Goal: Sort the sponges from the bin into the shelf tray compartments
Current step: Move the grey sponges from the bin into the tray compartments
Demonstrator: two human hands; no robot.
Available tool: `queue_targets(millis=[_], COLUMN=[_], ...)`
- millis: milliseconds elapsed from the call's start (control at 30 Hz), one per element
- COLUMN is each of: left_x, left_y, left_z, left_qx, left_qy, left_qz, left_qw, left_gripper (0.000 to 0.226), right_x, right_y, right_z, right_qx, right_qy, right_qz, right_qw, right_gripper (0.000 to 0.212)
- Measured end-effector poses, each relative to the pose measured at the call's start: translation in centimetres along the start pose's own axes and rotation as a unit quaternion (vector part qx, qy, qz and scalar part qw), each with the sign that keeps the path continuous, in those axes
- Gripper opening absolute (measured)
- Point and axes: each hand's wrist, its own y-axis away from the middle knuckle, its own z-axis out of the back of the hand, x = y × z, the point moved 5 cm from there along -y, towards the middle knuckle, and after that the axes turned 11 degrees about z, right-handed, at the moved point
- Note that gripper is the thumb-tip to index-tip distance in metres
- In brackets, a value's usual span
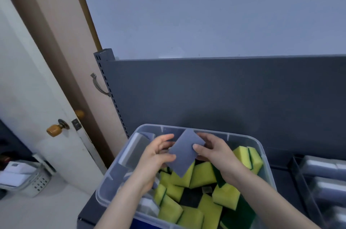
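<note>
A clear plastic bin sits on the dark shelf in front of me, filled with several yellow-and-green sponges and a few grey ones. Above the bin I hold a flat grey sponge with both hands. My left hand grips its left edge, thumb on its lower left part. My right hand pinches its right side, thumb on top. A clear shelf tray with grey-white sponges in its compartments stands at the right edge.
The dark shelf back panel rises right behind the bin. A white door with a brass knob is at the left. A white perforated basket holding papers stands at lower left.
</note>
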Motion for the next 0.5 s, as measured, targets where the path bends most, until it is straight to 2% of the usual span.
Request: queue_targets(millis=[67, 133, 233, 300, 367, 500], left_x=[0.2, 0.0, -0.8, -1.6, -2.6, -4.4], left_y=[0.2, 0.2, 0.1, 0.2, 0.5, 1.3], left_z=[-0.2, 0.1, 1.1, 2.4, 4.8, 10.1], left_qx=[-0.019, -0.045, -0.079, -0.101, -0.155, -0.270], left_qy=[-0.074, -0.112, -0.157, -0.154, -0.136, -0.121], left_qz=[-0.028, -0.055, -0.091, -0.106, -0.123, -0.148], left_qw=[0.997, 0.991, 0.980, 0.977, 0.971, 0.944], left_gripper=[0.063, 0.055, 0.043, 0.035, 0.028, 0.026], right_x=[0.1, 0.6, 1.3, 1.4, 1.2, 0.0], right_y=[-0.2, -0.5, -1.3, -2.0, -2.7, -4.3], right_z=[-0.3, -1.1, -2.8, -3.6, -4.3, -6.7], right_qx=[0.003, 0.032, 0.073, 0.073, 0.072, 0.094], right_qy=[0.043, 0.117, 0.128, 0.101, 0.085, 0.151], right_qz=[0.040, 0.076, 0.097, 0.098, 0.088, 0.062], right_qw=[0.998, 0.990, 0.984, 0.987, 0.990, 0.982], right_gripper=[0.035, 0.041, 0.048, 0.048, 0.043, 0.040])
